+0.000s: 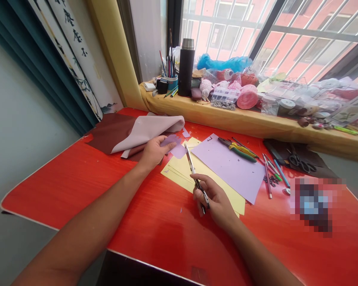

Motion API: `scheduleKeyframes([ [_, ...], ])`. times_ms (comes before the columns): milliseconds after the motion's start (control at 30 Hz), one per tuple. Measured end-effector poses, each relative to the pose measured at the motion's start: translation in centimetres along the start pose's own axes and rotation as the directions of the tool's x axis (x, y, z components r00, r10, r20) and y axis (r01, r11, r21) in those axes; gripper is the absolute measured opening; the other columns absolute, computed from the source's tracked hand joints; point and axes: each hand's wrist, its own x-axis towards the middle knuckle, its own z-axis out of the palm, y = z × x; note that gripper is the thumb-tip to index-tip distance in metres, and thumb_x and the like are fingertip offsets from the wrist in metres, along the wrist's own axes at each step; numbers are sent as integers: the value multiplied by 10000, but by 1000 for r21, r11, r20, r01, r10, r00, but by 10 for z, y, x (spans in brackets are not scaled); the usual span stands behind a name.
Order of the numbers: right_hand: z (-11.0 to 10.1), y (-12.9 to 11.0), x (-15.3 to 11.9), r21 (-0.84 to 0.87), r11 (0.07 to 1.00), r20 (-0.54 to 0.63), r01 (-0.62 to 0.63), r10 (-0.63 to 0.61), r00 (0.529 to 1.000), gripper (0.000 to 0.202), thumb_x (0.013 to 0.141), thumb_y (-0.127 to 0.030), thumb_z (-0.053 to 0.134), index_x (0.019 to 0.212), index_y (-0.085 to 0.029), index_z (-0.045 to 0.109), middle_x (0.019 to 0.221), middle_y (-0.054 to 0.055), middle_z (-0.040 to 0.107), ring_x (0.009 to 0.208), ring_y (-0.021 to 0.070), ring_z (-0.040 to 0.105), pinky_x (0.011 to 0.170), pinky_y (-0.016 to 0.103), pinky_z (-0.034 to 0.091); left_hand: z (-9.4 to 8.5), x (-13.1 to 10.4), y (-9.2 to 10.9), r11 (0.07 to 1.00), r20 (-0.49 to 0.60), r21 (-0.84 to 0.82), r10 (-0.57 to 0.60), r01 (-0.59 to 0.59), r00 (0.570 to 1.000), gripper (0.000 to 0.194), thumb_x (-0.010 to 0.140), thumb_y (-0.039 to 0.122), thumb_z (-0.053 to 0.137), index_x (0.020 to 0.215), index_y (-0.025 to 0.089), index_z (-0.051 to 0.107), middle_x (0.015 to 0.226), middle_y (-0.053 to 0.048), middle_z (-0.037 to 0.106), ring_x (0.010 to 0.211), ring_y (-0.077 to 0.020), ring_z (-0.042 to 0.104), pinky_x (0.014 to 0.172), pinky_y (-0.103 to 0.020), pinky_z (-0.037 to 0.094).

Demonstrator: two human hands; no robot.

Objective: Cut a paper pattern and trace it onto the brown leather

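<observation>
My left hand (153, 151) pinches a small cut piece of purple paper (178, 150) between thumb and fingers, above the table's middle. In my right hand (211, 198) is a pair of scissors (192, 163), its blades together and pointing away from me. The blade tips are just right of the purple piece, apart from it as far as I can see. Under the scissors lie several yellow sheets (179, 174), partly covered by a large purple sheet (226, 165). Another purple scrap (185, 132) rests beyond my left hand.
Brown and pale leather-like material (149, 129) lies folded at the left. Yellow-green pliers (237, 150), pencils (267, 176) and black-handled scissors (300, 161) are on the red table (77, 190). A dark thermos (186, 67) and craft supplies crowd the windowsill. A blurred patch covers something at right.
</observation>
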Motion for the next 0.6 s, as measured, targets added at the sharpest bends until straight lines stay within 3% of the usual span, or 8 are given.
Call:
scheduleKeyframes([
  [600, 0, 2, 0, 13, 1000, 13, 22, -22, 1000, 432, 1015, -503, 676, 1382, -276, 646, 804, -56, 475, 524, 105, 477, 498, 295, 544, -2, 4, -9, 1000, -29, 20, 12, -11, 1000, 456, 786, 633, 868, 921, 217, 738, 661, 33, 594, 562, -128, 490, 521, -264, 369],
])
